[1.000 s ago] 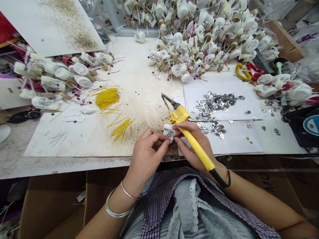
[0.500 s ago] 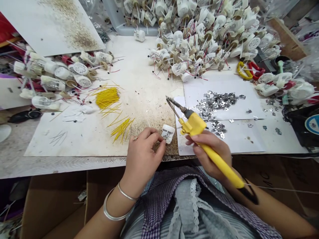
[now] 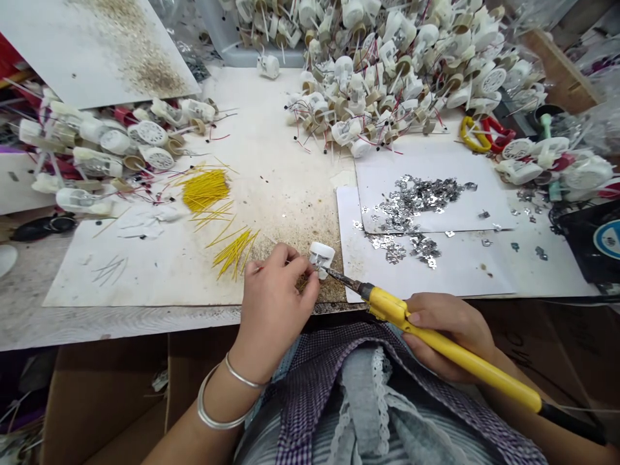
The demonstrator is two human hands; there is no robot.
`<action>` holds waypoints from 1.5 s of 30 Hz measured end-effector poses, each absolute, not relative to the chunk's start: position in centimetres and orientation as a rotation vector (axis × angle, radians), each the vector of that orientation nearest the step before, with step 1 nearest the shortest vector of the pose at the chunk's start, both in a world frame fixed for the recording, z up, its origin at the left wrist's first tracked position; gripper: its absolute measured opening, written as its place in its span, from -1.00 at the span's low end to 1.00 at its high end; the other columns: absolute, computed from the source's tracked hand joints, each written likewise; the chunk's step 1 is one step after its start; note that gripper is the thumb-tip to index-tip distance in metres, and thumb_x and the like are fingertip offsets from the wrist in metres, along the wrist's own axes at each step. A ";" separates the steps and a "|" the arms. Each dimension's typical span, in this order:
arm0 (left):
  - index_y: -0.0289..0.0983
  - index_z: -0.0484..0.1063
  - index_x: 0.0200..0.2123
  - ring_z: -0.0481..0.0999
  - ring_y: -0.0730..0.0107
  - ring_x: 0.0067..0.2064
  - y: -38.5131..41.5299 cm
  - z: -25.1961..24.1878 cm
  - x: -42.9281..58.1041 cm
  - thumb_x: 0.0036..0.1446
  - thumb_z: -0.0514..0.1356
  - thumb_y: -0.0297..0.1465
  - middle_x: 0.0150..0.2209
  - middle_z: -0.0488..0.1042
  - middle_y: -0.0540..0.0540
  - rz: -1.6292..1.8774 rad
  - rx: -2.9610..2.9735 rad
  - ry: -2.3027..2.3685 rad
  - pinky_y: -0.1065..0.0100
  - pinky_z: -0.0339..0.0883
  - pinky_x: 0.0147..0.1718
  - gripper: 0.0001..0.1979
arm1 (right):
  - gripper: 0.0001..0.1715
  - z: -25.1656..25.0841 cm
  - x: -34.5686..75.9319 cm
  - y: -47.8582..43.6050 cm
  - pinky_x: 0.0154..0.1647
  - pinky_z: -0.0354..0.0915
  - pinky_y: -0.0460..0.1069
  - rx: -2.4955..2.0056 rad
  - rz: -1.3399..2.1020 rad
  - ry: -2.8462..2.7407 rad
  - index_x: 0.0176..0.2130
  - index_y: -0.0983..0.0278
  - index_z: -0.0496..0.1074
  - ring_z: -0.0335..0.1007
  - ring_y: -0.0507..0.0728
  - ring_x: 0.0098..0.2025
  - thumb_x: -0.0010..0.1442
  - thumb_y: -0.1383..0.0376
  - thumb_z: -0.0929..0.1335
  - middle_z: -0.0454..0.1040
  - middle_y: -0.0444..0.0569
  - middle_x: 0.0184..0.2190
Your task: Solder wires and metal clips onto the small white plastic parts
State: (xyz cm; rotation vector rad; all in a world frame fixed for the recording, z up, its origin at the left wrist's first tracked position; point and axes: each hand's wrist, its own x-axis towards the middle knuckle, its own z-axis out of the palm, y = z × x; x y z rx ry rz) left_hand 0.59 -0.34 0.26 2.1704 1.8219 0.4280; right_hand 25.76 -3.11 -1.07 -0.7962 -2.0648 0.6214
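The left hand pinches a small white plastic housing firmly at lower centre of the frame, steadying it for the work — the right hand wraps a yellow soldering iron, its tip meeting the housing.

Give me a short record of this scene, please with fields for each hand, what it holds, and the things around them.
Left hand: fingers hold a small white plastic housing
Right hand: grips a yellow-handled soldering iron
Iron tip: at the housing; contact cannot be told
Nearby: thin yellow rods; silver metal pieces on white paper
Beyond: heap of white housings with red wires
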 end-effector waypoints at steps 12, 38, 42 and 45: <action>-0.21 0.45 -0.44 0.43 0.28 -0.26 -0.3 0.1 0.8 0.14 0.16 -0.42 -0.30 0.40 -0.01 0.431 2.169 1.847 0.18 0.07 -0.24 -0.88 | -0.40 -2.2 25.7 -3.3 -0.54 0.34 -0.01 -0.734 0.584 -2.239 0.05 0.11 0.24 0.38 0.08 -0.50 0.06 0.45 0.41 0.50 -0.07 -0.37; -0.21 0.50 -0.39 0.49 0.27 -0.22 1.0 -0.2 0.8 0.17 0.21 -0.38 -0.25 0.44 -0.04 0.531 2.282 1.827 0.19 0.21 -0.23 -0.90 | -0.71 -3.8 27.1 5.7 -0.09 0.44 0.06 -1.250 0.216 -2.096 -0.06 0.12 0.36 0.49 0.17 -0.11 0.21 0.37 0.33 0.47 -0.05 -0.11; -0.23 0.50 -0.23 0.51 0.33 -0.25 -0.7 -0.5 0.2 0.18 0.23 -0.38 -0.08 0.45 -0.09 0.582 2.389 1.803 0.29 0.34 -0.33 -0.90 | -0.69 -3.9 26.4 6.6 -0.06 0.43 0.10 -1.255 0.260 -2.149 -0.02 0.10 0.35 0.46 0.18 -0.07 0.24 0.38 0.32 0.47 -0.07 -0.10; -0.24 0.47 -0.10 0.51 0.42 -0.31 -2.3 -0.8 -0.4 0.20 0.23 -0.40 0.02 0.44 -0.11 0.630 2.475 1.795 0.37 0.35 -0.41 -0.81 | -0.66 -3.9 26.1 6.9 -0.09 0.43 0.12 -1.276 0.330 -2.182 -0.01 0.07 0.34 0.46 0.18 -0.09 0.27 0.41 0.27 0.46 -0.08 -0.11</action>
